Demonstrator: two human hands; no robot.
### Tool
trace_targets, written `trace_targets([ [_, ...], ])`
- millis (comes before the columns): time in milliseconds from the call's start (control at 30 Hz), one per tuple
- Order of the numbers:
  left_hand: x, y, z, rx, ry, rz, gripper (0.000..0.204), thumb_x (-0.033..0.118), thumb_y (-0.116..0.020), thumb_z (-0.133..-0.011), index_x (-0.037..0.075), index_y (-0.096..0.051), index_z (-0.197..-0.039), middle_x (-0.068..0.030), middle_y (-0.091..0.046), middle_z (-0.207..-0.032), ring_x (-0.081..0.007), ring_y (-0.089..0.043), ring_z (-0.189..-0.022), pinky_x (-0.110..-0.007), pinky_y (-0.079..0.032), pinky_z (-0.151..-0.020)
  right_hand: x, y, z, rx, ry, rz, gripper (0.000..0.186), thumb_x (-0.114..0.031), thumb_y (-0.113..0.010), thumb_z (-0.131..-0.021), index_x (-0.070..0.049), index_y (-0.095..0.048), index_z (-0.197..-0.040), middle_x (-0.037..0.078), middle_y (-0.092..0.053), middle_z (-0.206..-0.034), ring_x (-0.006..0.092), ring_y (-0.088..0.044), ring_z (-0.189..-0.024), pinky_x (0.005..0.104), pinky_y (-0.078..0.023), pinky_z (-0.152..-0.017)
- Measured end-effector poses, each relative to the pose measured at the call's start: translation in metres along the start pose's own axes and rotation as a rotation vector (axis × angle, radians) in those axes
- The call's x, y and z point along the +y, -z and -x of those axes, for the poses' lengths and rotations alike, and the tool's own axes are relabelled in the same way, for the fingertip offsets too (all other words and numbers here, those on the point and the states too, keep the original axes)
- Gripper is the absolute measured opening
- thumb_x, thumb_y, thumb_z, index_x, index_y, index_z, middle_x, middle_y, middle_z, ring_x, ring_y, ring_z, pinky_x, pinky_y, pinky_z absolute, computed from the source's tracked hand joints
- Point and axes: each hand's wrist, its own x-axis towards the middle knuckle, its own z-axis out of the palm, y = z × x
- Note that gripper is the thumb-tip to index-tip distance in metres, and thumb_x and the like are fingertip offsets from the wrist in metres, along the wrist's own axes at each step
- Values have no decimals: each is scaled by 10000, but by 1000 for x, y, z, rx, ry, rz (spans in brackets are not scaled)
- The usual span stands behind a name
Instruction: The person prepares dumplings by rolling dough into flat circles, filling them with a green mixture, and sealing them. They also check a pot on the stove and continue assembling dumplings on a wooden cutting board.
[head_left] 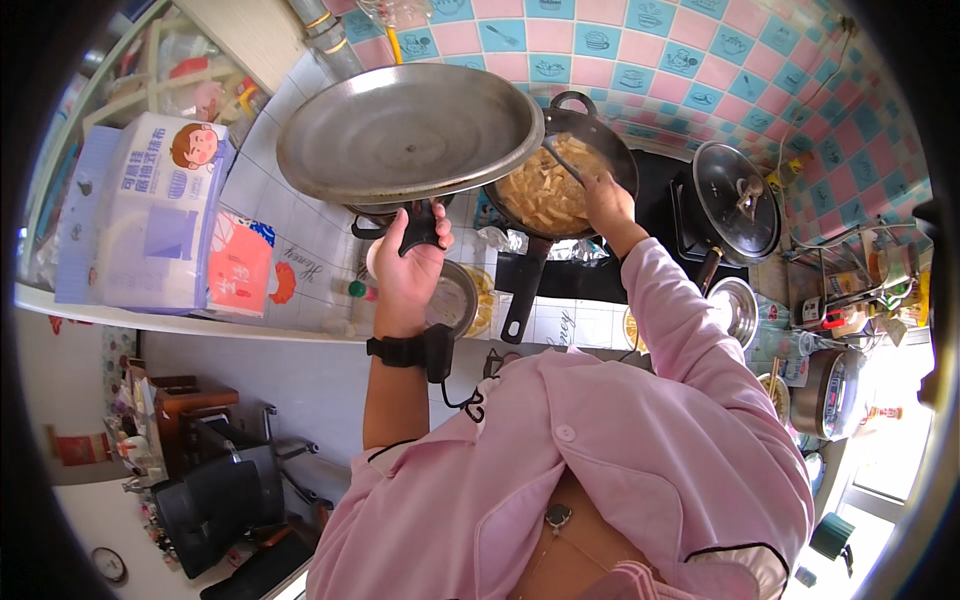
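Observation:
My left hand [410, 270] is closed around the black handle of a large round metal pan lid [400, 130]. The lid is held up with its pale inner side showing, to the left of a black wok [620, 160]. Brownish sliced food in sauce [545, 195] fills the wok, which sits on the black stove. Over the wok's right side, my right hand [608, 208] grips a dark cooking utensil [563, 160] that reaches into the food; its working end is hidden. The wok's long black handle [525, 295] points toward me.
Right of the wok stands a second pan under a dark glass lid [735, 205]. A metal bowl [455, 300] lies below my left hand, and another metal bowl [735, 305] is at the right. Packaged tissues [160, 215] stand at the left. A steel pot [825, 395] is at far right.

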Motion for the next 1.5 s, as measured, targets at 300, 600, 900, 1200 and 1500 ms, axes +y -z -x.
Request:
trace_targets([
  [300, 3, 2, 8, 52, -42, -40, 343, 255, -513, -1015, -29, -521, -1206, -167, -576, -1052, -245, -522, -866, -348, -424, -730, 23, 1, 55, 88, 205, 65, 433, -51, -592, -856, -212, -635, -1256, 78, -596, -956, 280, -671, -875, 386, -549, -694],
  [600, 4, 4, 9, 11, -33, -40, 366, 244, -468, -1037, -60, -470, -1241, -184, -557, -1099, -232, -524, -860, -327, -455, -740, 31, 31, 50, 168, 129, 114, 486, -51, -588, -867, -233, -589, -1317, 92, -584, -1012, 284, -670, -880, 396, -546, -717],
  [900, 3, 4, 6, 28, -12, -41, 336, 247, -492, -1023, -33, -505, -1208, -171, -573, -1066, -242, -528, -861, -342, -437, -734, 7, 8, 17, -11, -182, 74, 400, -120, -552, -921, -212, -585, -1309, 131, -627, -1075, 311, -682, -982, 413, -561, -793],
  [1200, 10, 9, 13, 54, -19, -52, 322, 251, -524, -1007, -8, -524, -1198, -165, -582, -1053, -250, -530, -861, -347, -432, -729, 41, 82, 86, 166, 65, -68, 333, -170, -680, -866, -199, -678, -1197, 97, -616, -879, 311, -649, -835, 425, -522, -696],
  [1500, 6, 12, 8, 46, 4, -47, 339, 243, -463, -1040, -42, -486, -1223, -180, -558, -1092, -230, -536, -871, -327, -459, -752, 37, 145, 126, -59, 217, -99, 238, -169, -661, -849, -156, -737, -1074, 108, -655, -853, 315, -648, -860, 428, -522, -755],
])
